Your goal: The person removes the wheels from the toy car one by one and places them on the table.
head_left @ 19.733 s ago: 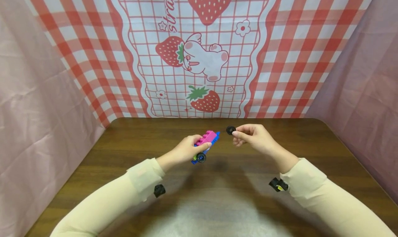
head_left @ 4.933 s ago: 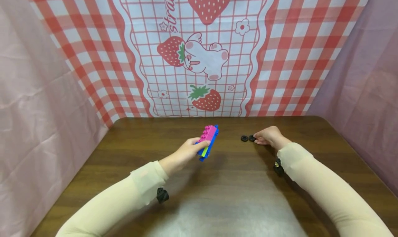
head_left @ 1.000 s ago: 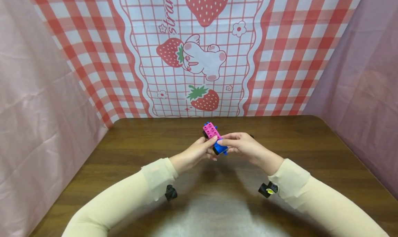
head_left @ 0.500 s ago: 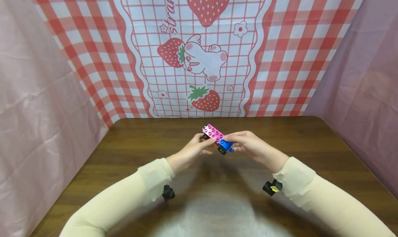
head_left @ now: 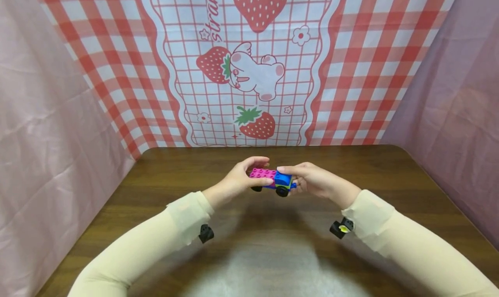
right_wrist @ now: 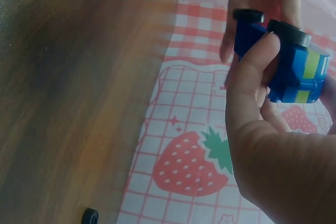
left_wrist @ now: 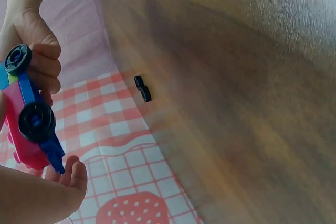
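A toy car (head_left: 265,174) of building bricks, with a pink studded brick on a blue base and a blue cab, is held above the table between both hands. Black wheels (left_wrist: 37,121) sit at the front and rear of its near side. My right hand (head_left: 317,179) pinches the blue cab end, thumb on top and fingers underneath. At the pink rear end, my left hand (head_left: 235,179) lies loosely around the car. Its thumb runs along the near side of the pink brick, and its bent fingers are spread beyond the far side, showing a gap.
Two loose black wheels (left_wrist: 142,88) lie close together on the brown wooden table (head_left: 257,253), toward its far edge. Behind the table hangs a checked strawberry cloth (head_left: 249,72), with pink curtains (head_left: 50,137) at the sides.
Earlier the right hand held a wheel, then reached to wheels on the table. Within the last second the car has turned sideways, cab to the right, and the left fingers have loosened from it.
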`<state>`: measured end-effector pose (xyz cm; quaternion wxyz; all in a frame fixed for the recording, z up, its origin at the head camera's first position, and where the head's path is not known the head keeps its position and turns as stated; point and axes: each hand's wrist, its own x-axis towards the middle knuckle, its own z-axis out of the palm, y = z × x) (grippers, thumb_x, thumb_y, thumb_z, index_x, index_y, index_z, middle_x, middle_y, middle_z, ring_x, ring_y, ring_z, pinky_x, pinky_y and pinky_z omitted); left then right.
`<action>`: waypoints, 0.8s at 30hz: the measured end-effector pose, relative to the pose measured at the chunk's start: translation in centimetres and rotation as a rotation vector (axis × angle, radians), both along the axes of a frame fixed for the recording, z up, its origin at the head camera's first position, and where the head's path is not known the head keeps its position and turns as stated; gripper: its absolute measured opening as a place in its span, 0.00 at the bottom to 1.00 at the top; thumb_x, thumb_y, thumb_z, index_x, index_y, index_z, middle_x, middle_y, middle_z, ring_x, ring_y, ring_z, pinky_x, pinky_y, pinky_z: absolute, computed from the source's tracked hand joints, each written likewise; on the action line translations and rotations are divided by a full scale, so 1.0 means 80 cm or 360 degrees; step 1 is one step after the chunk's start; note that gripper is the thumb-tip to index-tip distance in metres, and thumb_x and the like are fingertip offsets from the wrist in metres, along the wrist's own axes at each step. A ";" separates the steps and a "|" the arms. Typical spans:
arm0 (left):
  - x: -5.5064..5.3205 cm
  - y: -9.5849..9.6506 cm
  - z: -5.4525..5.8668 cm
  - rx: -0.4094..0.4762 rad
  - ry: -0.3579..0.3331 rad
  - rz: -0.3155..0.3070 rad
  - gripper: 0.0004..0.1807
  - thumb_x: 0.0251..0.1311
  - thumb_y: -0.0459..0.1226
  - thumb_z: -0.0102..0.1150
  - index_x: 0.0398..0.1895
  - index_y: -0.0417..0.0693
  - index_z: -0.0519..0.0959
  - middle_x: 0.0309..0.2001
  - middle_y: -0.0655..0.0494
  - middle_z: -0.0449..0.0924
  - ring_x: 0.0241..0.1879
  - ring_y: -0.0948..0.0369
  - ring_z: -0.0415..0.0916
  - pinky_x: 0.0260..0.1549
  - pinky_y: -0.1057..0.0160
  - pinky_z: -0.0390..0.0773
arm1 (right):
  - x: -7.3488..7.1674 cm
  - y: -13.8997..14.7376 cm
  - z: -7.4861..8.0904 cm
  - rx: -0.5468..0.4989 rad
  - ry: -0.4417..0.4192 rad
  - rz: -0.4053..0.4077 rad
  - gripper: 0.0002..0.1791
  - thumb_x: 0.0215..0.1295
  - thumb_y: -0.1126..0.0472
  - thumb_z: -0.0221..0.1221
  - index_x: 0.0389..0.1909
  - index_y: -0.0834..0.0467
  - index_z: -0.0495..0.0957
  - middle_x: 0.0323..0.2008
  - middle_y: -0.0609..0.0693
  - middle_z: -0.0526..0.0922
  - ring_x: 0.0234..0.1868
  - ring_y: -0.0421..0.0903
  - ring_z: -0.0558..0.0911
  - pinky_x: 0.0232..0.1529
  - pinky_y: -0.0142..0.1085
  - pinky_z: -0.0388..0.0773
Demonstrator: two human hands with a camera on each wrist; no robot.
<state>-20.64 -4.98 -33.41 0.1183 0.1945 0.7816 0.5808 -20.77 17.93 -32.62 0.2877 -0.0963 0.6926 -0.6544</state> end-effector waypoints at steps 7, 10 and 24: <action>0.002 0.002 0.003 0.0009 0.0032 -0.0113 0.31 0.54 0.37 0.71 0.62 0.48 0.73 0.59 0.48 0.77 0.55 0.57 0.76 0.54 0.61 0.77 | -0.006 -0.005 -0.004 0.0016 -0.0075 -0.0029 0.21 0.69 0.46 0.55 0.38 0.63 0.81 0.34 0.50 0.83 0.37 0.43 0.82 0.47 0.45 0.81; 0.003 0.003 0.002 -0.0040 0.0044 -0.0094 0.28 0.53 0.38 0.71 0.60 0.50 0.76 0.55 0.51 0.80 0.51 0.59 0.78 0.51 0.63 0.78 | -0.008 -0.008 -0.006 0.0009 -0.0115 -0.0046 0.23 0.70 0.45 0.54 0.42 0.63 0.78 0.35 0.49 0.82 0.37 0.43 0.82 0.47 0.43 0.80; 0.002 0.006 -0.005 -0.0128 0.0049 0.0042 0.20 0.55 0.39 0.70 0.50 0.41 0.81 0.44 0.47 0.85 0.37 0.64 0.79 0.40 0.65 0.81 | -0.009 -0.020 0.002 0.0023 -0.0213 -0.0098 0.31 0.69 0.42 0.53 0.53 0.68 0.69 0.34 0.52 0.83 0.34 0.44 0.83 0.43 0.39 0.83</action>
